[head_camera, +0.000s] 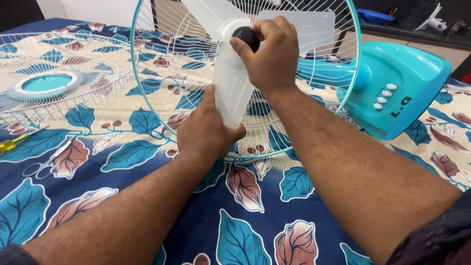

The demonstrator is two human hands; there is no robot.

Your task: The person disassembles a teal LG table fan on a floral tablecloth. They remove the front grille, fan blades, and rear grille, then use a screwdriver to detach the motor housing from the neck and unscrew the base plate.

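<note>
Blade point(230, 93) — in L hand point(206, 132) grip

The fan blade point(230, 93) is a translucent milky white, and the round cap point(247, 37) at its hub is glossy black. The rear grille point(162, 73) has thin white wires inside a turquoise rim. At three o'clock from it, the fan base point(407, 93) is a bright turquoise with a row of white buttons point(385, 96) and dark lettering. At nine o'clock, the loose front grille point(49, 86) is white wire around a white ring with a turquoise centre. The bedsheet point(245, 216) is navy blue, with a cream panel further up, patterned all over with teal leaves outlined in white and rust-brown leaves. At the left edge, the screwdriver point(12, 143) has a clear yellow handle, and the scissors point(46, 164) are pale grey.
</note>
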